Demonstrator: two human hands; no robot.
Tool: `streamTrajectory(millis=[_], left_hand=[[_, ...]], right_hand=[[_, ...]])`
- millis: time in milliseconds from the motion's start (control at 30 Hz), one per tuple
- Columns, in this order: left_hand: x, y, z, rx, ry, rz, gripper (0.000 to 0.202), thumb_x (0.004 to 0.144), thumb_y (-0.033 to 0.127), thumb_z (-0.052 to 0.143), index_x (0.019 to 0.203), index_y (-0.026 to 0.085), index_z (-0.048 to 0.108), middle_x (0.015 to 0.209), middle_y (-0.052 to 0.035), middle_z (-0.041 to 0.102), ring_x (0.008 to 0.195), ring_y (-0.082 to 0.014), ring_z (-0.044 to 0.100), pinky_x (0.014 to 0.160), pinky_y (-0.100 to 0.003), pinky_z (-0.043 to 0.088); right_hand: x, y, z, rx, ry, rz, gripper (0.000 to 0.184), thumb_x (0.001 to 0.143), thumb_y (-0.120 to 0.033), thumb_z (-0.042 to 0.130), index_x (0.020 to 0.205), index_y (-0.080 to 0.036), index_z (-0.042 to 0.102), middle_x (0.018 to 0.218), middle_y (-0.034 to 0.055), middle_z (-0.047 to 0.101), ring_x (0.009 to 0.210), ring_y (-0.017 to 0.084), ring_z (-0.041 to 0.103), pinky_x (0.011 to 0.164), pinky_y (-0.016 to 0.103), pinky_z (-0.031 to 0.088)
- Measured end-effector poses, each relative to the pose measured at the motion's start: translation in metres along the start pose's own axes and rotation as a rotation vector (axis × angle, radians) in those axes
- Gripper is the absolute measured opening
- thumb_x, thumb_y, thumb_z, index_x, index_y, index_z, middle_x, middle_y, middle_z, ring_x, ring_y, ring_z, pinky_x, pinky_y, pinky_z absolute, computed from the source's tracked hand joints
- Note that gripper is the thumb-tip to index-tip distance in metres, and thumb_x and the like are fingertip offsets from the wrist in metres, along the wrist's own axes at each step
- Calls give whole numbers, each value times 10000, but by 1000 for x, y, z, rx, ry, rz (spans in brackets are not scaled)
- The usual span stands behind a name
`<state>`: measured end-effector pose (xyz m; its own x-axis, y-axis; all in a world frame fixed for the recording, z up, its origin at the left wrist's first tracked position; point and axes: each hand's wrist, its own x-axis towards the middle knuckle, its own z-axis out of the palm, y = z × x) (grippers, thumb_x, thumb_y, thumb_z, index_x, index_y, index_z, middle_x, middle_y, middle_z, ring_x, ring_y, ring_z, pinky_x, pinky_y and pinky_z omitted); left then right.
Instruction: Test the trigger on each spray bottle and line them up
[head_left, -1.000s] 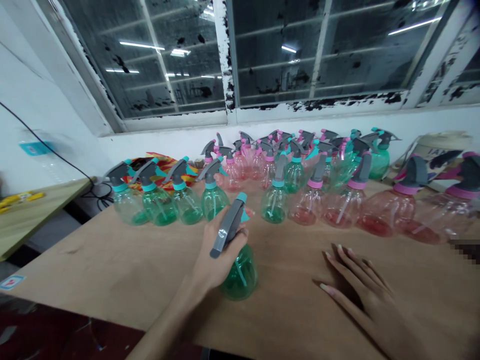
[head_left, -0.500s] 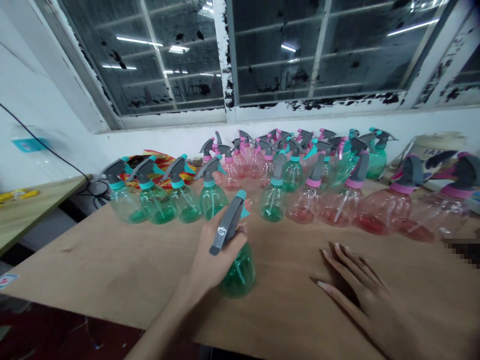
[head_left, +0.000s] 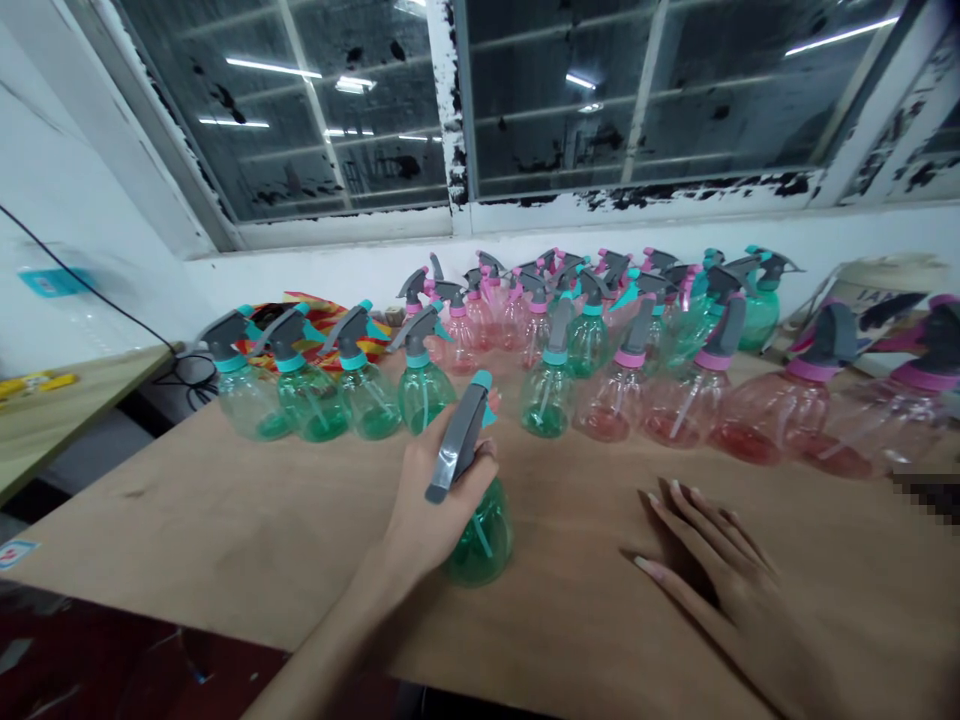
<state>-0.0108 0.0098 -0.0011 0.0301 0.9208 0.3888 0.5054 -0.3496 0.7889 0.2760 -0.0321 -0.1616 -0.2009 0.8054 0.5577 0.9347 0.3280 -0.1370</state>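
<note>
My left hand (head_left: 442, 480) is wrapped round the neck of a green spray bottle (head_left: 484, 545) with a grey and turquoise trigger head. Its clear green body stands at the middle of the wooden table, and a tube shows inside. Palm down with fingers stretched out, my right hand (head_left: 720, 570) rests on the tabletop to the right, holding nothing. Beyond my hands runs a front row of spray bottles: green ones such as this bottle (head_left: 311, 405) at left, and pink ones such as this bottle (head_left: 682, 400) at right. Each shows a darker tint at its base.
More pink and green spray bottles (head_left: 589, 340) crowd behind the front row, below the window (head_left: 555, 100). A red and yellow wrapper (head_left: 322, 325) lies behind the left bottles. A pale bag with lettering (head_left: 877, 290) sits back right. A second table (head_left: 90, 410) stands left.
The view has shifted very slightly. My left hand keeps its hold on the green spray bottle, and my right hand stays flat on the table.
</note>
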Motion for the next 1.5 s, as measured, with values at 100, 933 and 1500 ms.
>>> streamTrajectory(millis=[100,933,1500], left_hand=[[1,-1,1,-34,-23,1,291,758,182,528,1028,248,614,762,7,635,661,-174,590,662,-321,484],[1,4,-2,-81,-42,-7,379,752,198,534,1119,241,615,708,15,590,639,-165,550,624,-294,471],[0,2,-1,-49,-59,10,358,792,228,534,1144,259,595,719,17,584,633,-165,546,624,-297,459]], right_hand=[[1,-1,-1,-9,-20,11,666,885,-562,421,1451,-220,344,1462,83,429,1369,282,344,1117,528,279],[2,-1,-4,12,-37,35,663,875,-600,405,1421,-223,404,1440,81,461,1362,287,357,1113,534,283],[2,0,-3,-4,-45,20,661,888,-597,379,1403,-185,428,1450,99,445,1372,280,338,1118,525,272]])
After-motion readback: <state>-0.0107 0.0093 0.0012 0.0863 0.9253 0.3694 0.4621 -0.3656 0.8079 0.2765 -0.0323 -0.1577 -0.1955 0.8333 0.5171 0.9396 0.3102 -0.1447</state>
